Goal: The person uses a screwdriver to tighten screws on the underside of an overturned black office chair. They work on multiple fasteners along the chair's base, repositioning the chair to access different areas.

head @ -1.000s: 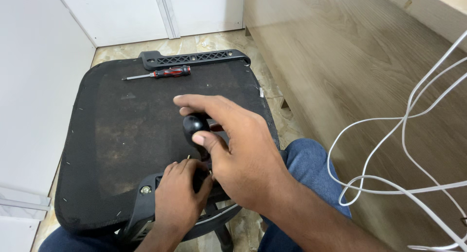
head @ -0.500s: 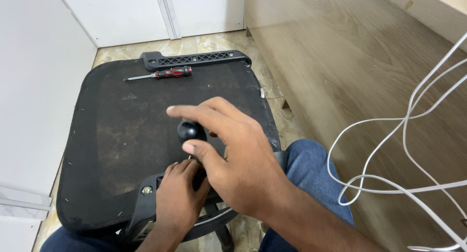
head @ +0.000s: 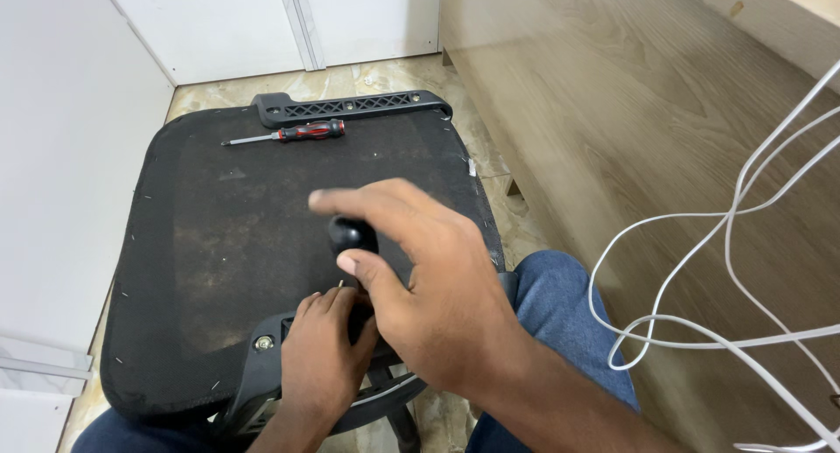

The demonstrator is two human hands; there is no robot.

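Note:
An upturned black chair seat [head: 210, 234] lies across my lap. My right hand [head: 429, 287] grips the round black handle of a tool [head: 350, 234] standing upright near the seat's front edge; its shaft is hidden behind my fingers. My left hand [head: 324, 357] rests on the black plastic bracket [head: 254, 383] at the near edge, fingers curled around the spot where the tool tip meets it. A bolt head [head: 262, 342] shows in the bracket just left of that hand.
A red and black screwdriver [head: 289, 135] lies on the seat's far side, beside a long black slotted plastic part [head: 350, 106]. White cables [head: 726, 269] hang at the right over a wooden panel [head: 630, 112]. White cabinet doors [head: 262, 24] stand behind.
My right hand has shifted left on the tool handle, fingers sweeping round it. The left hand stays on the bracket.

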